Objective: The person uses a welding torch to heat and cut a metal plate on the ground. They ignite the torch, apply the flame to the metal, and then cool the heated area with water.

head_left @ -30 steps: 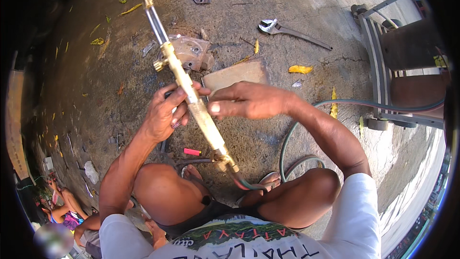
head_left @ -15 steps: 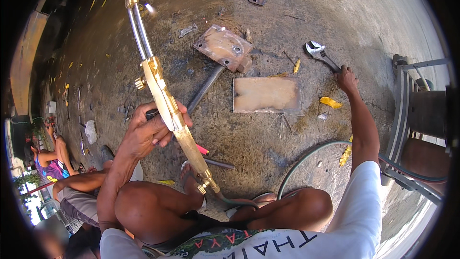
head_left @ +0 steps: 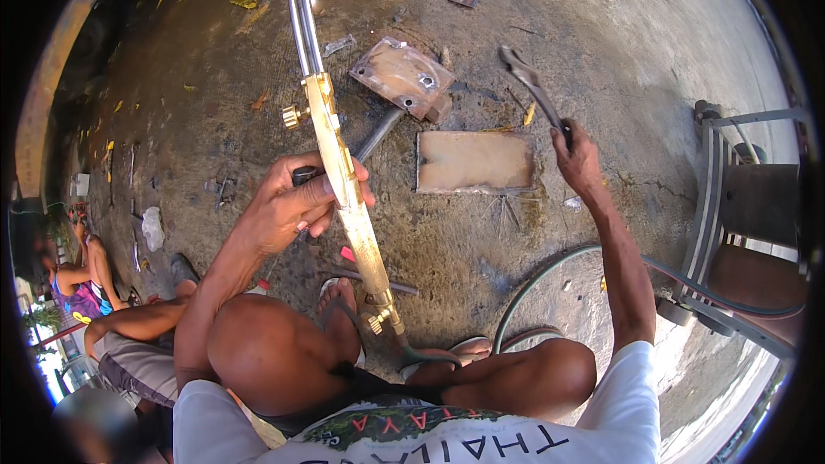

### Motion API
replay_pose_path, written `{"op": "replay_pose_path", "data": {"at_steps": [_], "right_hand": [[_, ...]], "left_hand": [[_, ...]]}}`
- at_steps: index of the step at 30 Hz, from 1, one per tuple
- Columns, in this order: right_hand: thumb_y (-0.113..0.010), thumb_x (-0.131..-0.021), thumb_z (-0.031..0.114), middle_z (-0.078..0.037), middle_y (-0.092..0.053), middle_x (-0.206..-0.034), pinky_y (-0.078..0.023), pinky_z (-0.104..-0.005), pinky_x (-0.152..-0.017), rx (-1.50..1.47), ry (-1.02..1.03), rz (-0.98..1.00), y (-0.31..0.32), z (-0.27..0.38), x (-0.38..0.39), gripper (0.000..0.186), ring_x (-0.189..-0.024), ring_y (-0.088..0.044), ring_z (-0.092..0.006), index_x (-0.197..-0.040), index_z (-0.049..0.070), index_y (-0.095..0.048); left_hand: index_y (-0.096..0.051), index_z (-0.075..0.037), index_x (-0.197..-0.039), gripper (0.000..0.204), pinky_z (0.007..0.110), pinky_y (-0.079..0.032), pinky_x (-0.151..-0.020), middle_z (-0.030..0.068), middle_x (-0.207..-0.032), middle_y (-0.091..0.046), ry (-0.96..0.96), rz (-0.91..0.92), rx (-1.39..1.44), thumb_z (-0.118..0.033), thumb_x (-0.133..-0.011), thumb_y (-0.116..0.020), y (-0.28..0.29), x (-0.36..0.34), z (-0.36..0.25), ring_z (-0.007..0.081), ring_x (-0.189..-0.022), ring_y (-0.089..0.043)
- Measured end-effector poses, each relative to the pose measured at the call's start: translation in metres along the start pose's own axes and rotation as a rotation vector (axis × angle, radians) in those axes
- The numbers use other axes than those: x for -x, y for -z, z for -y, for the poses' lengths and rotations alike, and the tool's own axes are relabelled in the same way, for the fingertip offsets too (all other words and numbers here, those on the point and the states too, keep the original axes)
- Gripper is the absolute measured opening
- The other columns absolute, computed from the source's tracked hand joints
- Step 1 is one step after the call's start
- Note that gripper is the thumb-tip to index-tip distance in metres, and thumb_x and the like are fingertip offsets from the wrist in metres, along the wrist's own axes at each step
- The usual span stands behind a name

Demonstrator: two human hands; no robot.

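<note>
Brass cutting torch (head_left: 340, 167) in the left hand (head_left: 288, 202), whose thumb and fingers are clamped round its middle; it slants above the concrete (head_left: 640, 77), head reaching the upper edge of view. Across from it, the right hand (head_left: 577, 159) has its fingers wrapped on the handle of an adjustable wrench (head_left: 534, 90). A second ago that wrench lay on the ground; now it's up and tilted (too blurred for me to read its jaw). For the work, that leaves both hands occupied. Farther out, on the ground, lie a drilled plate (head_left: 402, 69) and a rectangular plate (head_left: 477, 163). Off right, a hose (head_left: 541, 275) runs across to a wheeled cart (head_left: 720, 150) bearing two dark cylinders (head_left: 760, 198); their contents I can't tell.
</note>
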State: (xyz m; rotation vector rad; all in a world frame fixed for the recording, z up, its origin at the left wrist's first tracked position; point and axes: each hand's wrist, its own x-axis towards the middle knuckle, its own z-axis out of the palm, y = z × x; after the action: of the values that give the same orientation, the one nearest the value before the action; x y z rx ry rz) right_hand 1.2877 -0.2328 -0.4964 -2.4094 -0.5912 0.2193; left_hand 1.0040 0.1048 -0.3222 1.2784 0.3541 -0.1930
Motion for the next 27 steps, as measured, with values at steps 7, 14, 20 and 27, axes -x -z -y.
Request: {"op": "replay_pose_path", "data": {"at_steps": [7, 14, 20, 27], "right_hand": [[-0.057, -0.098, 0.032, -0.021, -0.059, -0.109, -0.054, -0.0511, -0.074, 0.211, 0.359, 0.095, -0.077, 0.081, -0.009, 0.038, -0.090, -0.066, -0.0423, -0.123, 0.003, -0.054], [-0.055, -0.099, 0.034, -0.022, -0.058, -0.107, -0.054, -0.0514, -0.073, 0.162, 0.270, 0.131, -0.119, 0.097, -0.002, 0.040, -0.089, -0.065, -0.0429, -0.125, 0.004, -0.053], [-0.055, -0.099, 0.034, -0.021, -0.059, -0.107, -0.054, -0.0514, -0.074, 0.162, 0.241, 0.105, -0.122, 0.092, -0.010, 0.042, -0.090, -0.065, -0.0425, -0.129, 0.006, -0.053], [-0.057, -0.098, 0.031, -0.020, -0.059, -0.107, -0.054, -0.0515, -0.074, 0.195, 0.291, 0.080, -0.125, 0.096, -0.018, 0.039, -0.091, -0.065, -0.0418, -0.127, 0.006, -0.053]], "left_hand": [[-0.060, 0.009, -0.118, 0.039, 0.017, -0.038, -0.045, 0.0255, -0.100, -0.070, -0.025, 0.046, -0.035, -0.024, -0.098, -0.062, -0.005, -0.007, 0.005, 0.0002, -0.044, -0.039], [-0.063, 0.007, -0.115, 0.036, 0.017, -0.036, -0.045, 0.0239, -0.098, -0.072, -0.039, 0.059, -0.053, -0.024, -0.097, -0.064, 0.000, 0.006, 0.004, 0.0013, -0.046, -0.042], [-0.062, 0.007, -0.115, 0.037, 0.017, -0.036, -0.045, 0.0248, -0.101, -0.071, -0.034, 0.049, -0.047, -0.024, -0.096, -0.064, 0.007, 0.007, 0.003, 0.0021, -0.047, -0.043], [-0.062, 0.007, -0.116, 0.037, 0.018, -0.037, -0.045, 0.0258, -0.101, -0.071, -0.019, 0.048, -0.053, -0.024, -0.097, -0.064, 0.010, 0.004, 0.003, 0.0024, -0.048, -0.045]]}}
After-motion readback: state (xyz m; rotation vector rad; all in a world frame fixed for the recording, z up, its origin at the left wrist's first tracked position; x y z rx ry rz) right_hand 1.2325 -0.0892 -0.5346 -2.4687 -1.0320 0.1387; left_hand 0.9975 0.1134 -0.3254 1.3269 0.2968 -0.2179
